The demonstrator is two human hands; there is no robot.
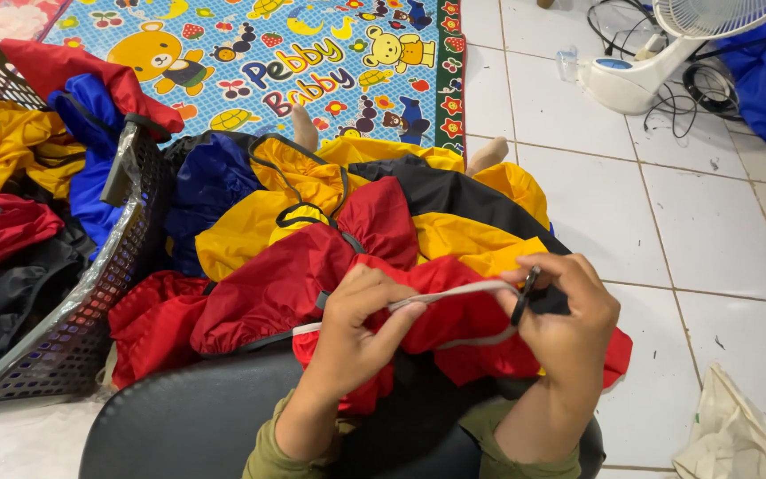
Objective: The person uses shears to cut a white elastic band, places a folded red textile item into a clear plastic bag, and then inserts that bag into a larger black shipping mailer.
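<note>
Holding a pale flat drawstring cord (454,291) stretched between our two hands, we are in the middle of working it at the red fabric bag (312,284) that lies across our lap, near the middle of the scene. Our left hand (361,328) has its fingers (401,321) closed around the cord's left part, thumb and forefinger pinching it tight against the red cloth. Our right hand (569,319) is also closed, its fingers pinching the cord's right end together with a small black piece (523,297), thin and dark, that looks like a cord stopper or a threading tool; we cannot tell which. The cord runs nearly level from one hand to the other and loops back down under the right hand. We judge the step in hand to be passing or seating the cord through that black piece at the bag's edge. The next move seems to call for a steady pinch from the left hand to keep the cord taut, while the right hand feeds the cord carefully, since the cloth is slippery and bunches easily. Beyond the red bag, a heap of yellow, black and blue bags (418,204) rests over our legs, and a dark mesh basket (90,302) full of similar cloth stands at the left on the white tiled floor (711,266).
</note>
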